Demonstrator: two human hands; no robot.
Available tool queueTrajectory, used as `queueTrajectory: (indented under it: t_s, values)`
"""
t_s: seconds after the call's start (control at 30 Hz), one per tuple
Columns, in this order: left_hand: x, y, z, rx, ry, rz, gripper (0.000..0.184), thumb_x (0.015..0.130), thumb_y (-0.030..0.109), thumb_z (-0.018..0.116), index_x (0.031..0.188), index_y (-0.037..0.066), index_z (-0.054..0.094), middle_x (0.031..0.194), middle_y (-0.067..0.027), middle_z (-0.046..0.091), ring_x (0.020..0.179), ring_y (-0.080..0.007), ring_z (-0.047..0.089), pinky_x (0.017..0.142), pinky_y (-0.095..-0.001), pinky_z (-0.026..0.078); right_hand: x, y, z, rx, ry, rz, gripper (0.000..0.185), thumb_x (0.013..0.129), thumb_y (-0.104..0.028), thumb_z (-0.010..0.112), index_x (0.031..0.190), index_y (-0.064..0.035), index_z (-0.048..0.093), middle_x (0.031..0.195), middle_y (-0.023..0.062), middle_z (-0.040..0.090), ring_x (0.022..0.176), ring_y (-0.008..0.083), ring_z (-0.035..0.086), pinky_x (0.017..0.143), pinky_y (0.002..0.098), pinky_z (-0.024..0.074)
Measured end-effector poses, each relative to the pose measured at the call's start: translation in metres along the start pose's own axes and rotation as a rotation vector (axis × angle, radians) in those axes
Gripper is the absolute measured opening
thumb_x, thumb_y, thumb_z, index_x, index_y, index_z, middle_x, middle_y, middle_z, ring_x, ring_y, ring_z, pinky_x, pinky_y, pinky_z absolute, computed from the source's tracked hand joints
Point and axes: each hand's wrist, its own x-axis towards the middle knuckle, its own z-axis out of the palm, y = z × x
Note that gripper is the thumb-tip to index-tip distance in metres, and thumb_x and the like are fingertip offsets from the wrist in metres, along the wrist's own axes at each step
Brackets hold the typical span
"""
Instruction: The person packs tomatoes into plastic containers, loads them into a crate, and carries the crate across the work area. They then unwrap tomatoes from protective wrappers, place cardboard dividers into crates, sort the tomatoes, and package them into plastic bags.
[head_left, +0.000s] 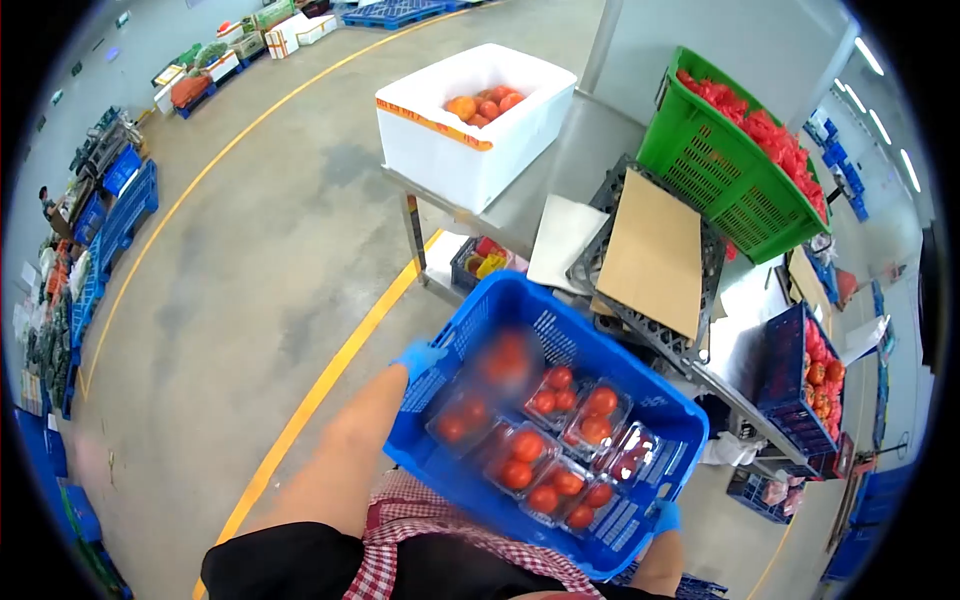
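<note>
We grip the blue crate point(640, 376) with both gloved hands, our left hand point(421, 360) closed at its left edge and our right hand point(667, 517) at its near right corner, though we cannot tell how tightly the mostly hidden fingers curl. Clear packs of tomatoes point(522, 458) lie inside it, and its far edge is beside the metal table point(598, 130).

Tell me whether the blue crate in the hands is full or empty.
Partly full: packs of tomatoes lie inside the crate, below its rim.
</note>
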Motion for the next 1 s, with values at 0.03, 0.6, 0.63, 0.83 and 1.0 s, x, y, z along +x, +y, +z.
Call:
queueTrajectory:
  t_s: [0.03,0.6,0.63,0.83,1.0]
  values:
    - [0.011,-0.017,-0.004,0.035,0.015,0.002,0.039,0.075,0.035,0.066,0.089,-0.002,0.064,0.077,-0.0104,0.063,0.067,-0.0192,0.058,0.063,-0.0318,0.046,-0.009,0.010,0.003,-0.023,0.046,-0.004,0.003,0.076,-0.006,0.055,0.075,-0.0034,0.056,0.057,0.0073,0.053,0.046,0.0203,0.051,0.044,0.0320,0.0440]
    - [-0.044,-0.203,-0.292,-0.385,-0.023,-0.012,0.012,0.079,0.018,0.061,0.078,0.006,0.059,0.054,0.0017,0.046,0.044,-0.0097,0.040,0.041,-0.0255,0.031,-0.239,0.046,0.254,-0.093,0.085,-0.209,0.011,0.073,-0.010,0.055,0.063,-0.0095,0.052,0.053,0.0029,0.048,0.045,0.0162,0.046,0.044,0.0286,0.0376]
    - [-0.053,-0.215,-0.321,-0.382,0.019,-0.012,0.011,0.080,0.017,0.060,0.078,0.007,0.058,0.053,0.0020,0.045,0.044,-0.0094,0.039,0.041,-0.0257,0.031,-0.233,0.048,0.272,-0.165,0.081,-0.188,0.006,0.075,-0.011,0.060,0.072,-0.0065,0.057,0.055,0.0063,0.053,0.043,0.0181,0.049,0.042,0.0313,0.0382]
    - [-0.088,-0.300,-0.473,-0.545,0.104,-0.055,0.013,0.080,0.017,0.060,0.072,0.010,0.052,0.057,0.0038,0.043,0.050,-0.0075,0.039,0.048,-0.0245,0.030,-0.260,0.003,0.449,-0.125,-0.177,-0.377,0.008,0.075,-0.007,0.059,0.083,-0.0047,0.056,0.059,0.0026,0.054,0.046,0.0128,0.047,0.044,0.0269,0.0374]
    - [-0.137,-0.351,-0.553,-0.616,0.339,-0.122,0.028,0.083,0.022,0.058,0.059,0.013,0.047,0.054,0.0036,0.044,0.048,-0.0075,0.038,0.047,-0.0234,0.029,-0.287,-0.063,0.618,-0.169,-0.448,-0.380,0.009,0.076,-0.004,0.058,0.082,-0.0069,0.052,0.056,-0.0002,0.047,0.042,0.0091,0.043,0.039,0.0241,0.0332]
